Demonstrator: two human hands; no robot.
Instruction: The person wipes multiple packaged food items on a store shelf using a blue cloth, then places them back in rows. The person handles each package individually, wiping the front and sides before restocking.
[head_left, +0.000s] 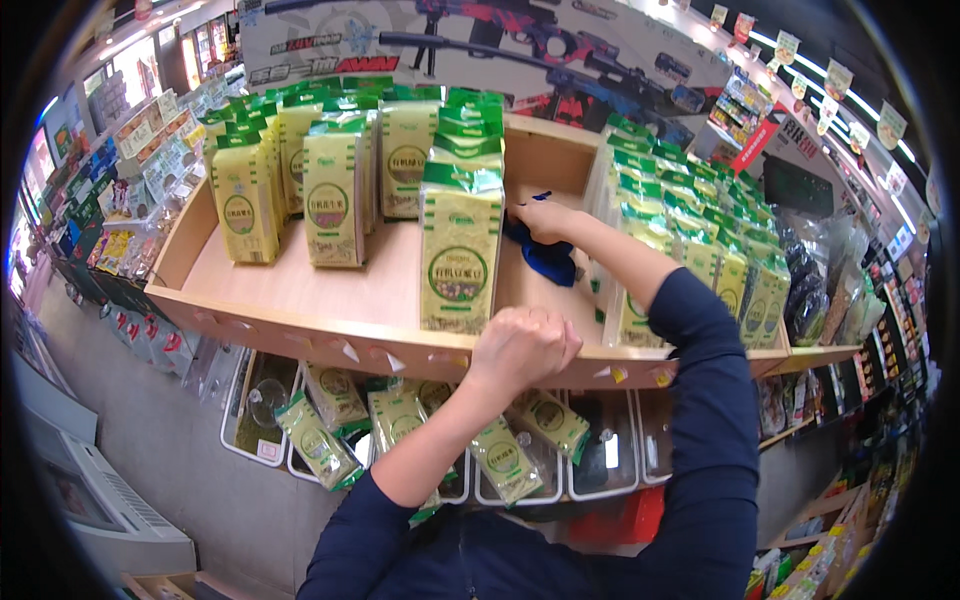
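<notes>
My right hand (546, 220) holds a dark blue cloth (551, 259) against the bottom of a light wooden display shelf (285, 300). The cloth hangs bunched below the fingers, in the gap between two groups of packs. At the shelf's front edge my left hand (523, 349) is curled over the rim, its fingertips hidden. Just left of both hands stands a row of clear-and-green bean packs (460, 259), one behind another. To the right, more upright packs (675, 217) fill that side, partly behind my right forearm.
Further left stand several rows of similar packs (334, 195). Below the shelf, loose packs (504, 457) lie across lidded bins (604, 450) with white rims. A large printed box (480, 52) is behind the shelf. Bagged goods (817, 285) sit at right, a grey appliance (112, 495) at lower left.
</notes>
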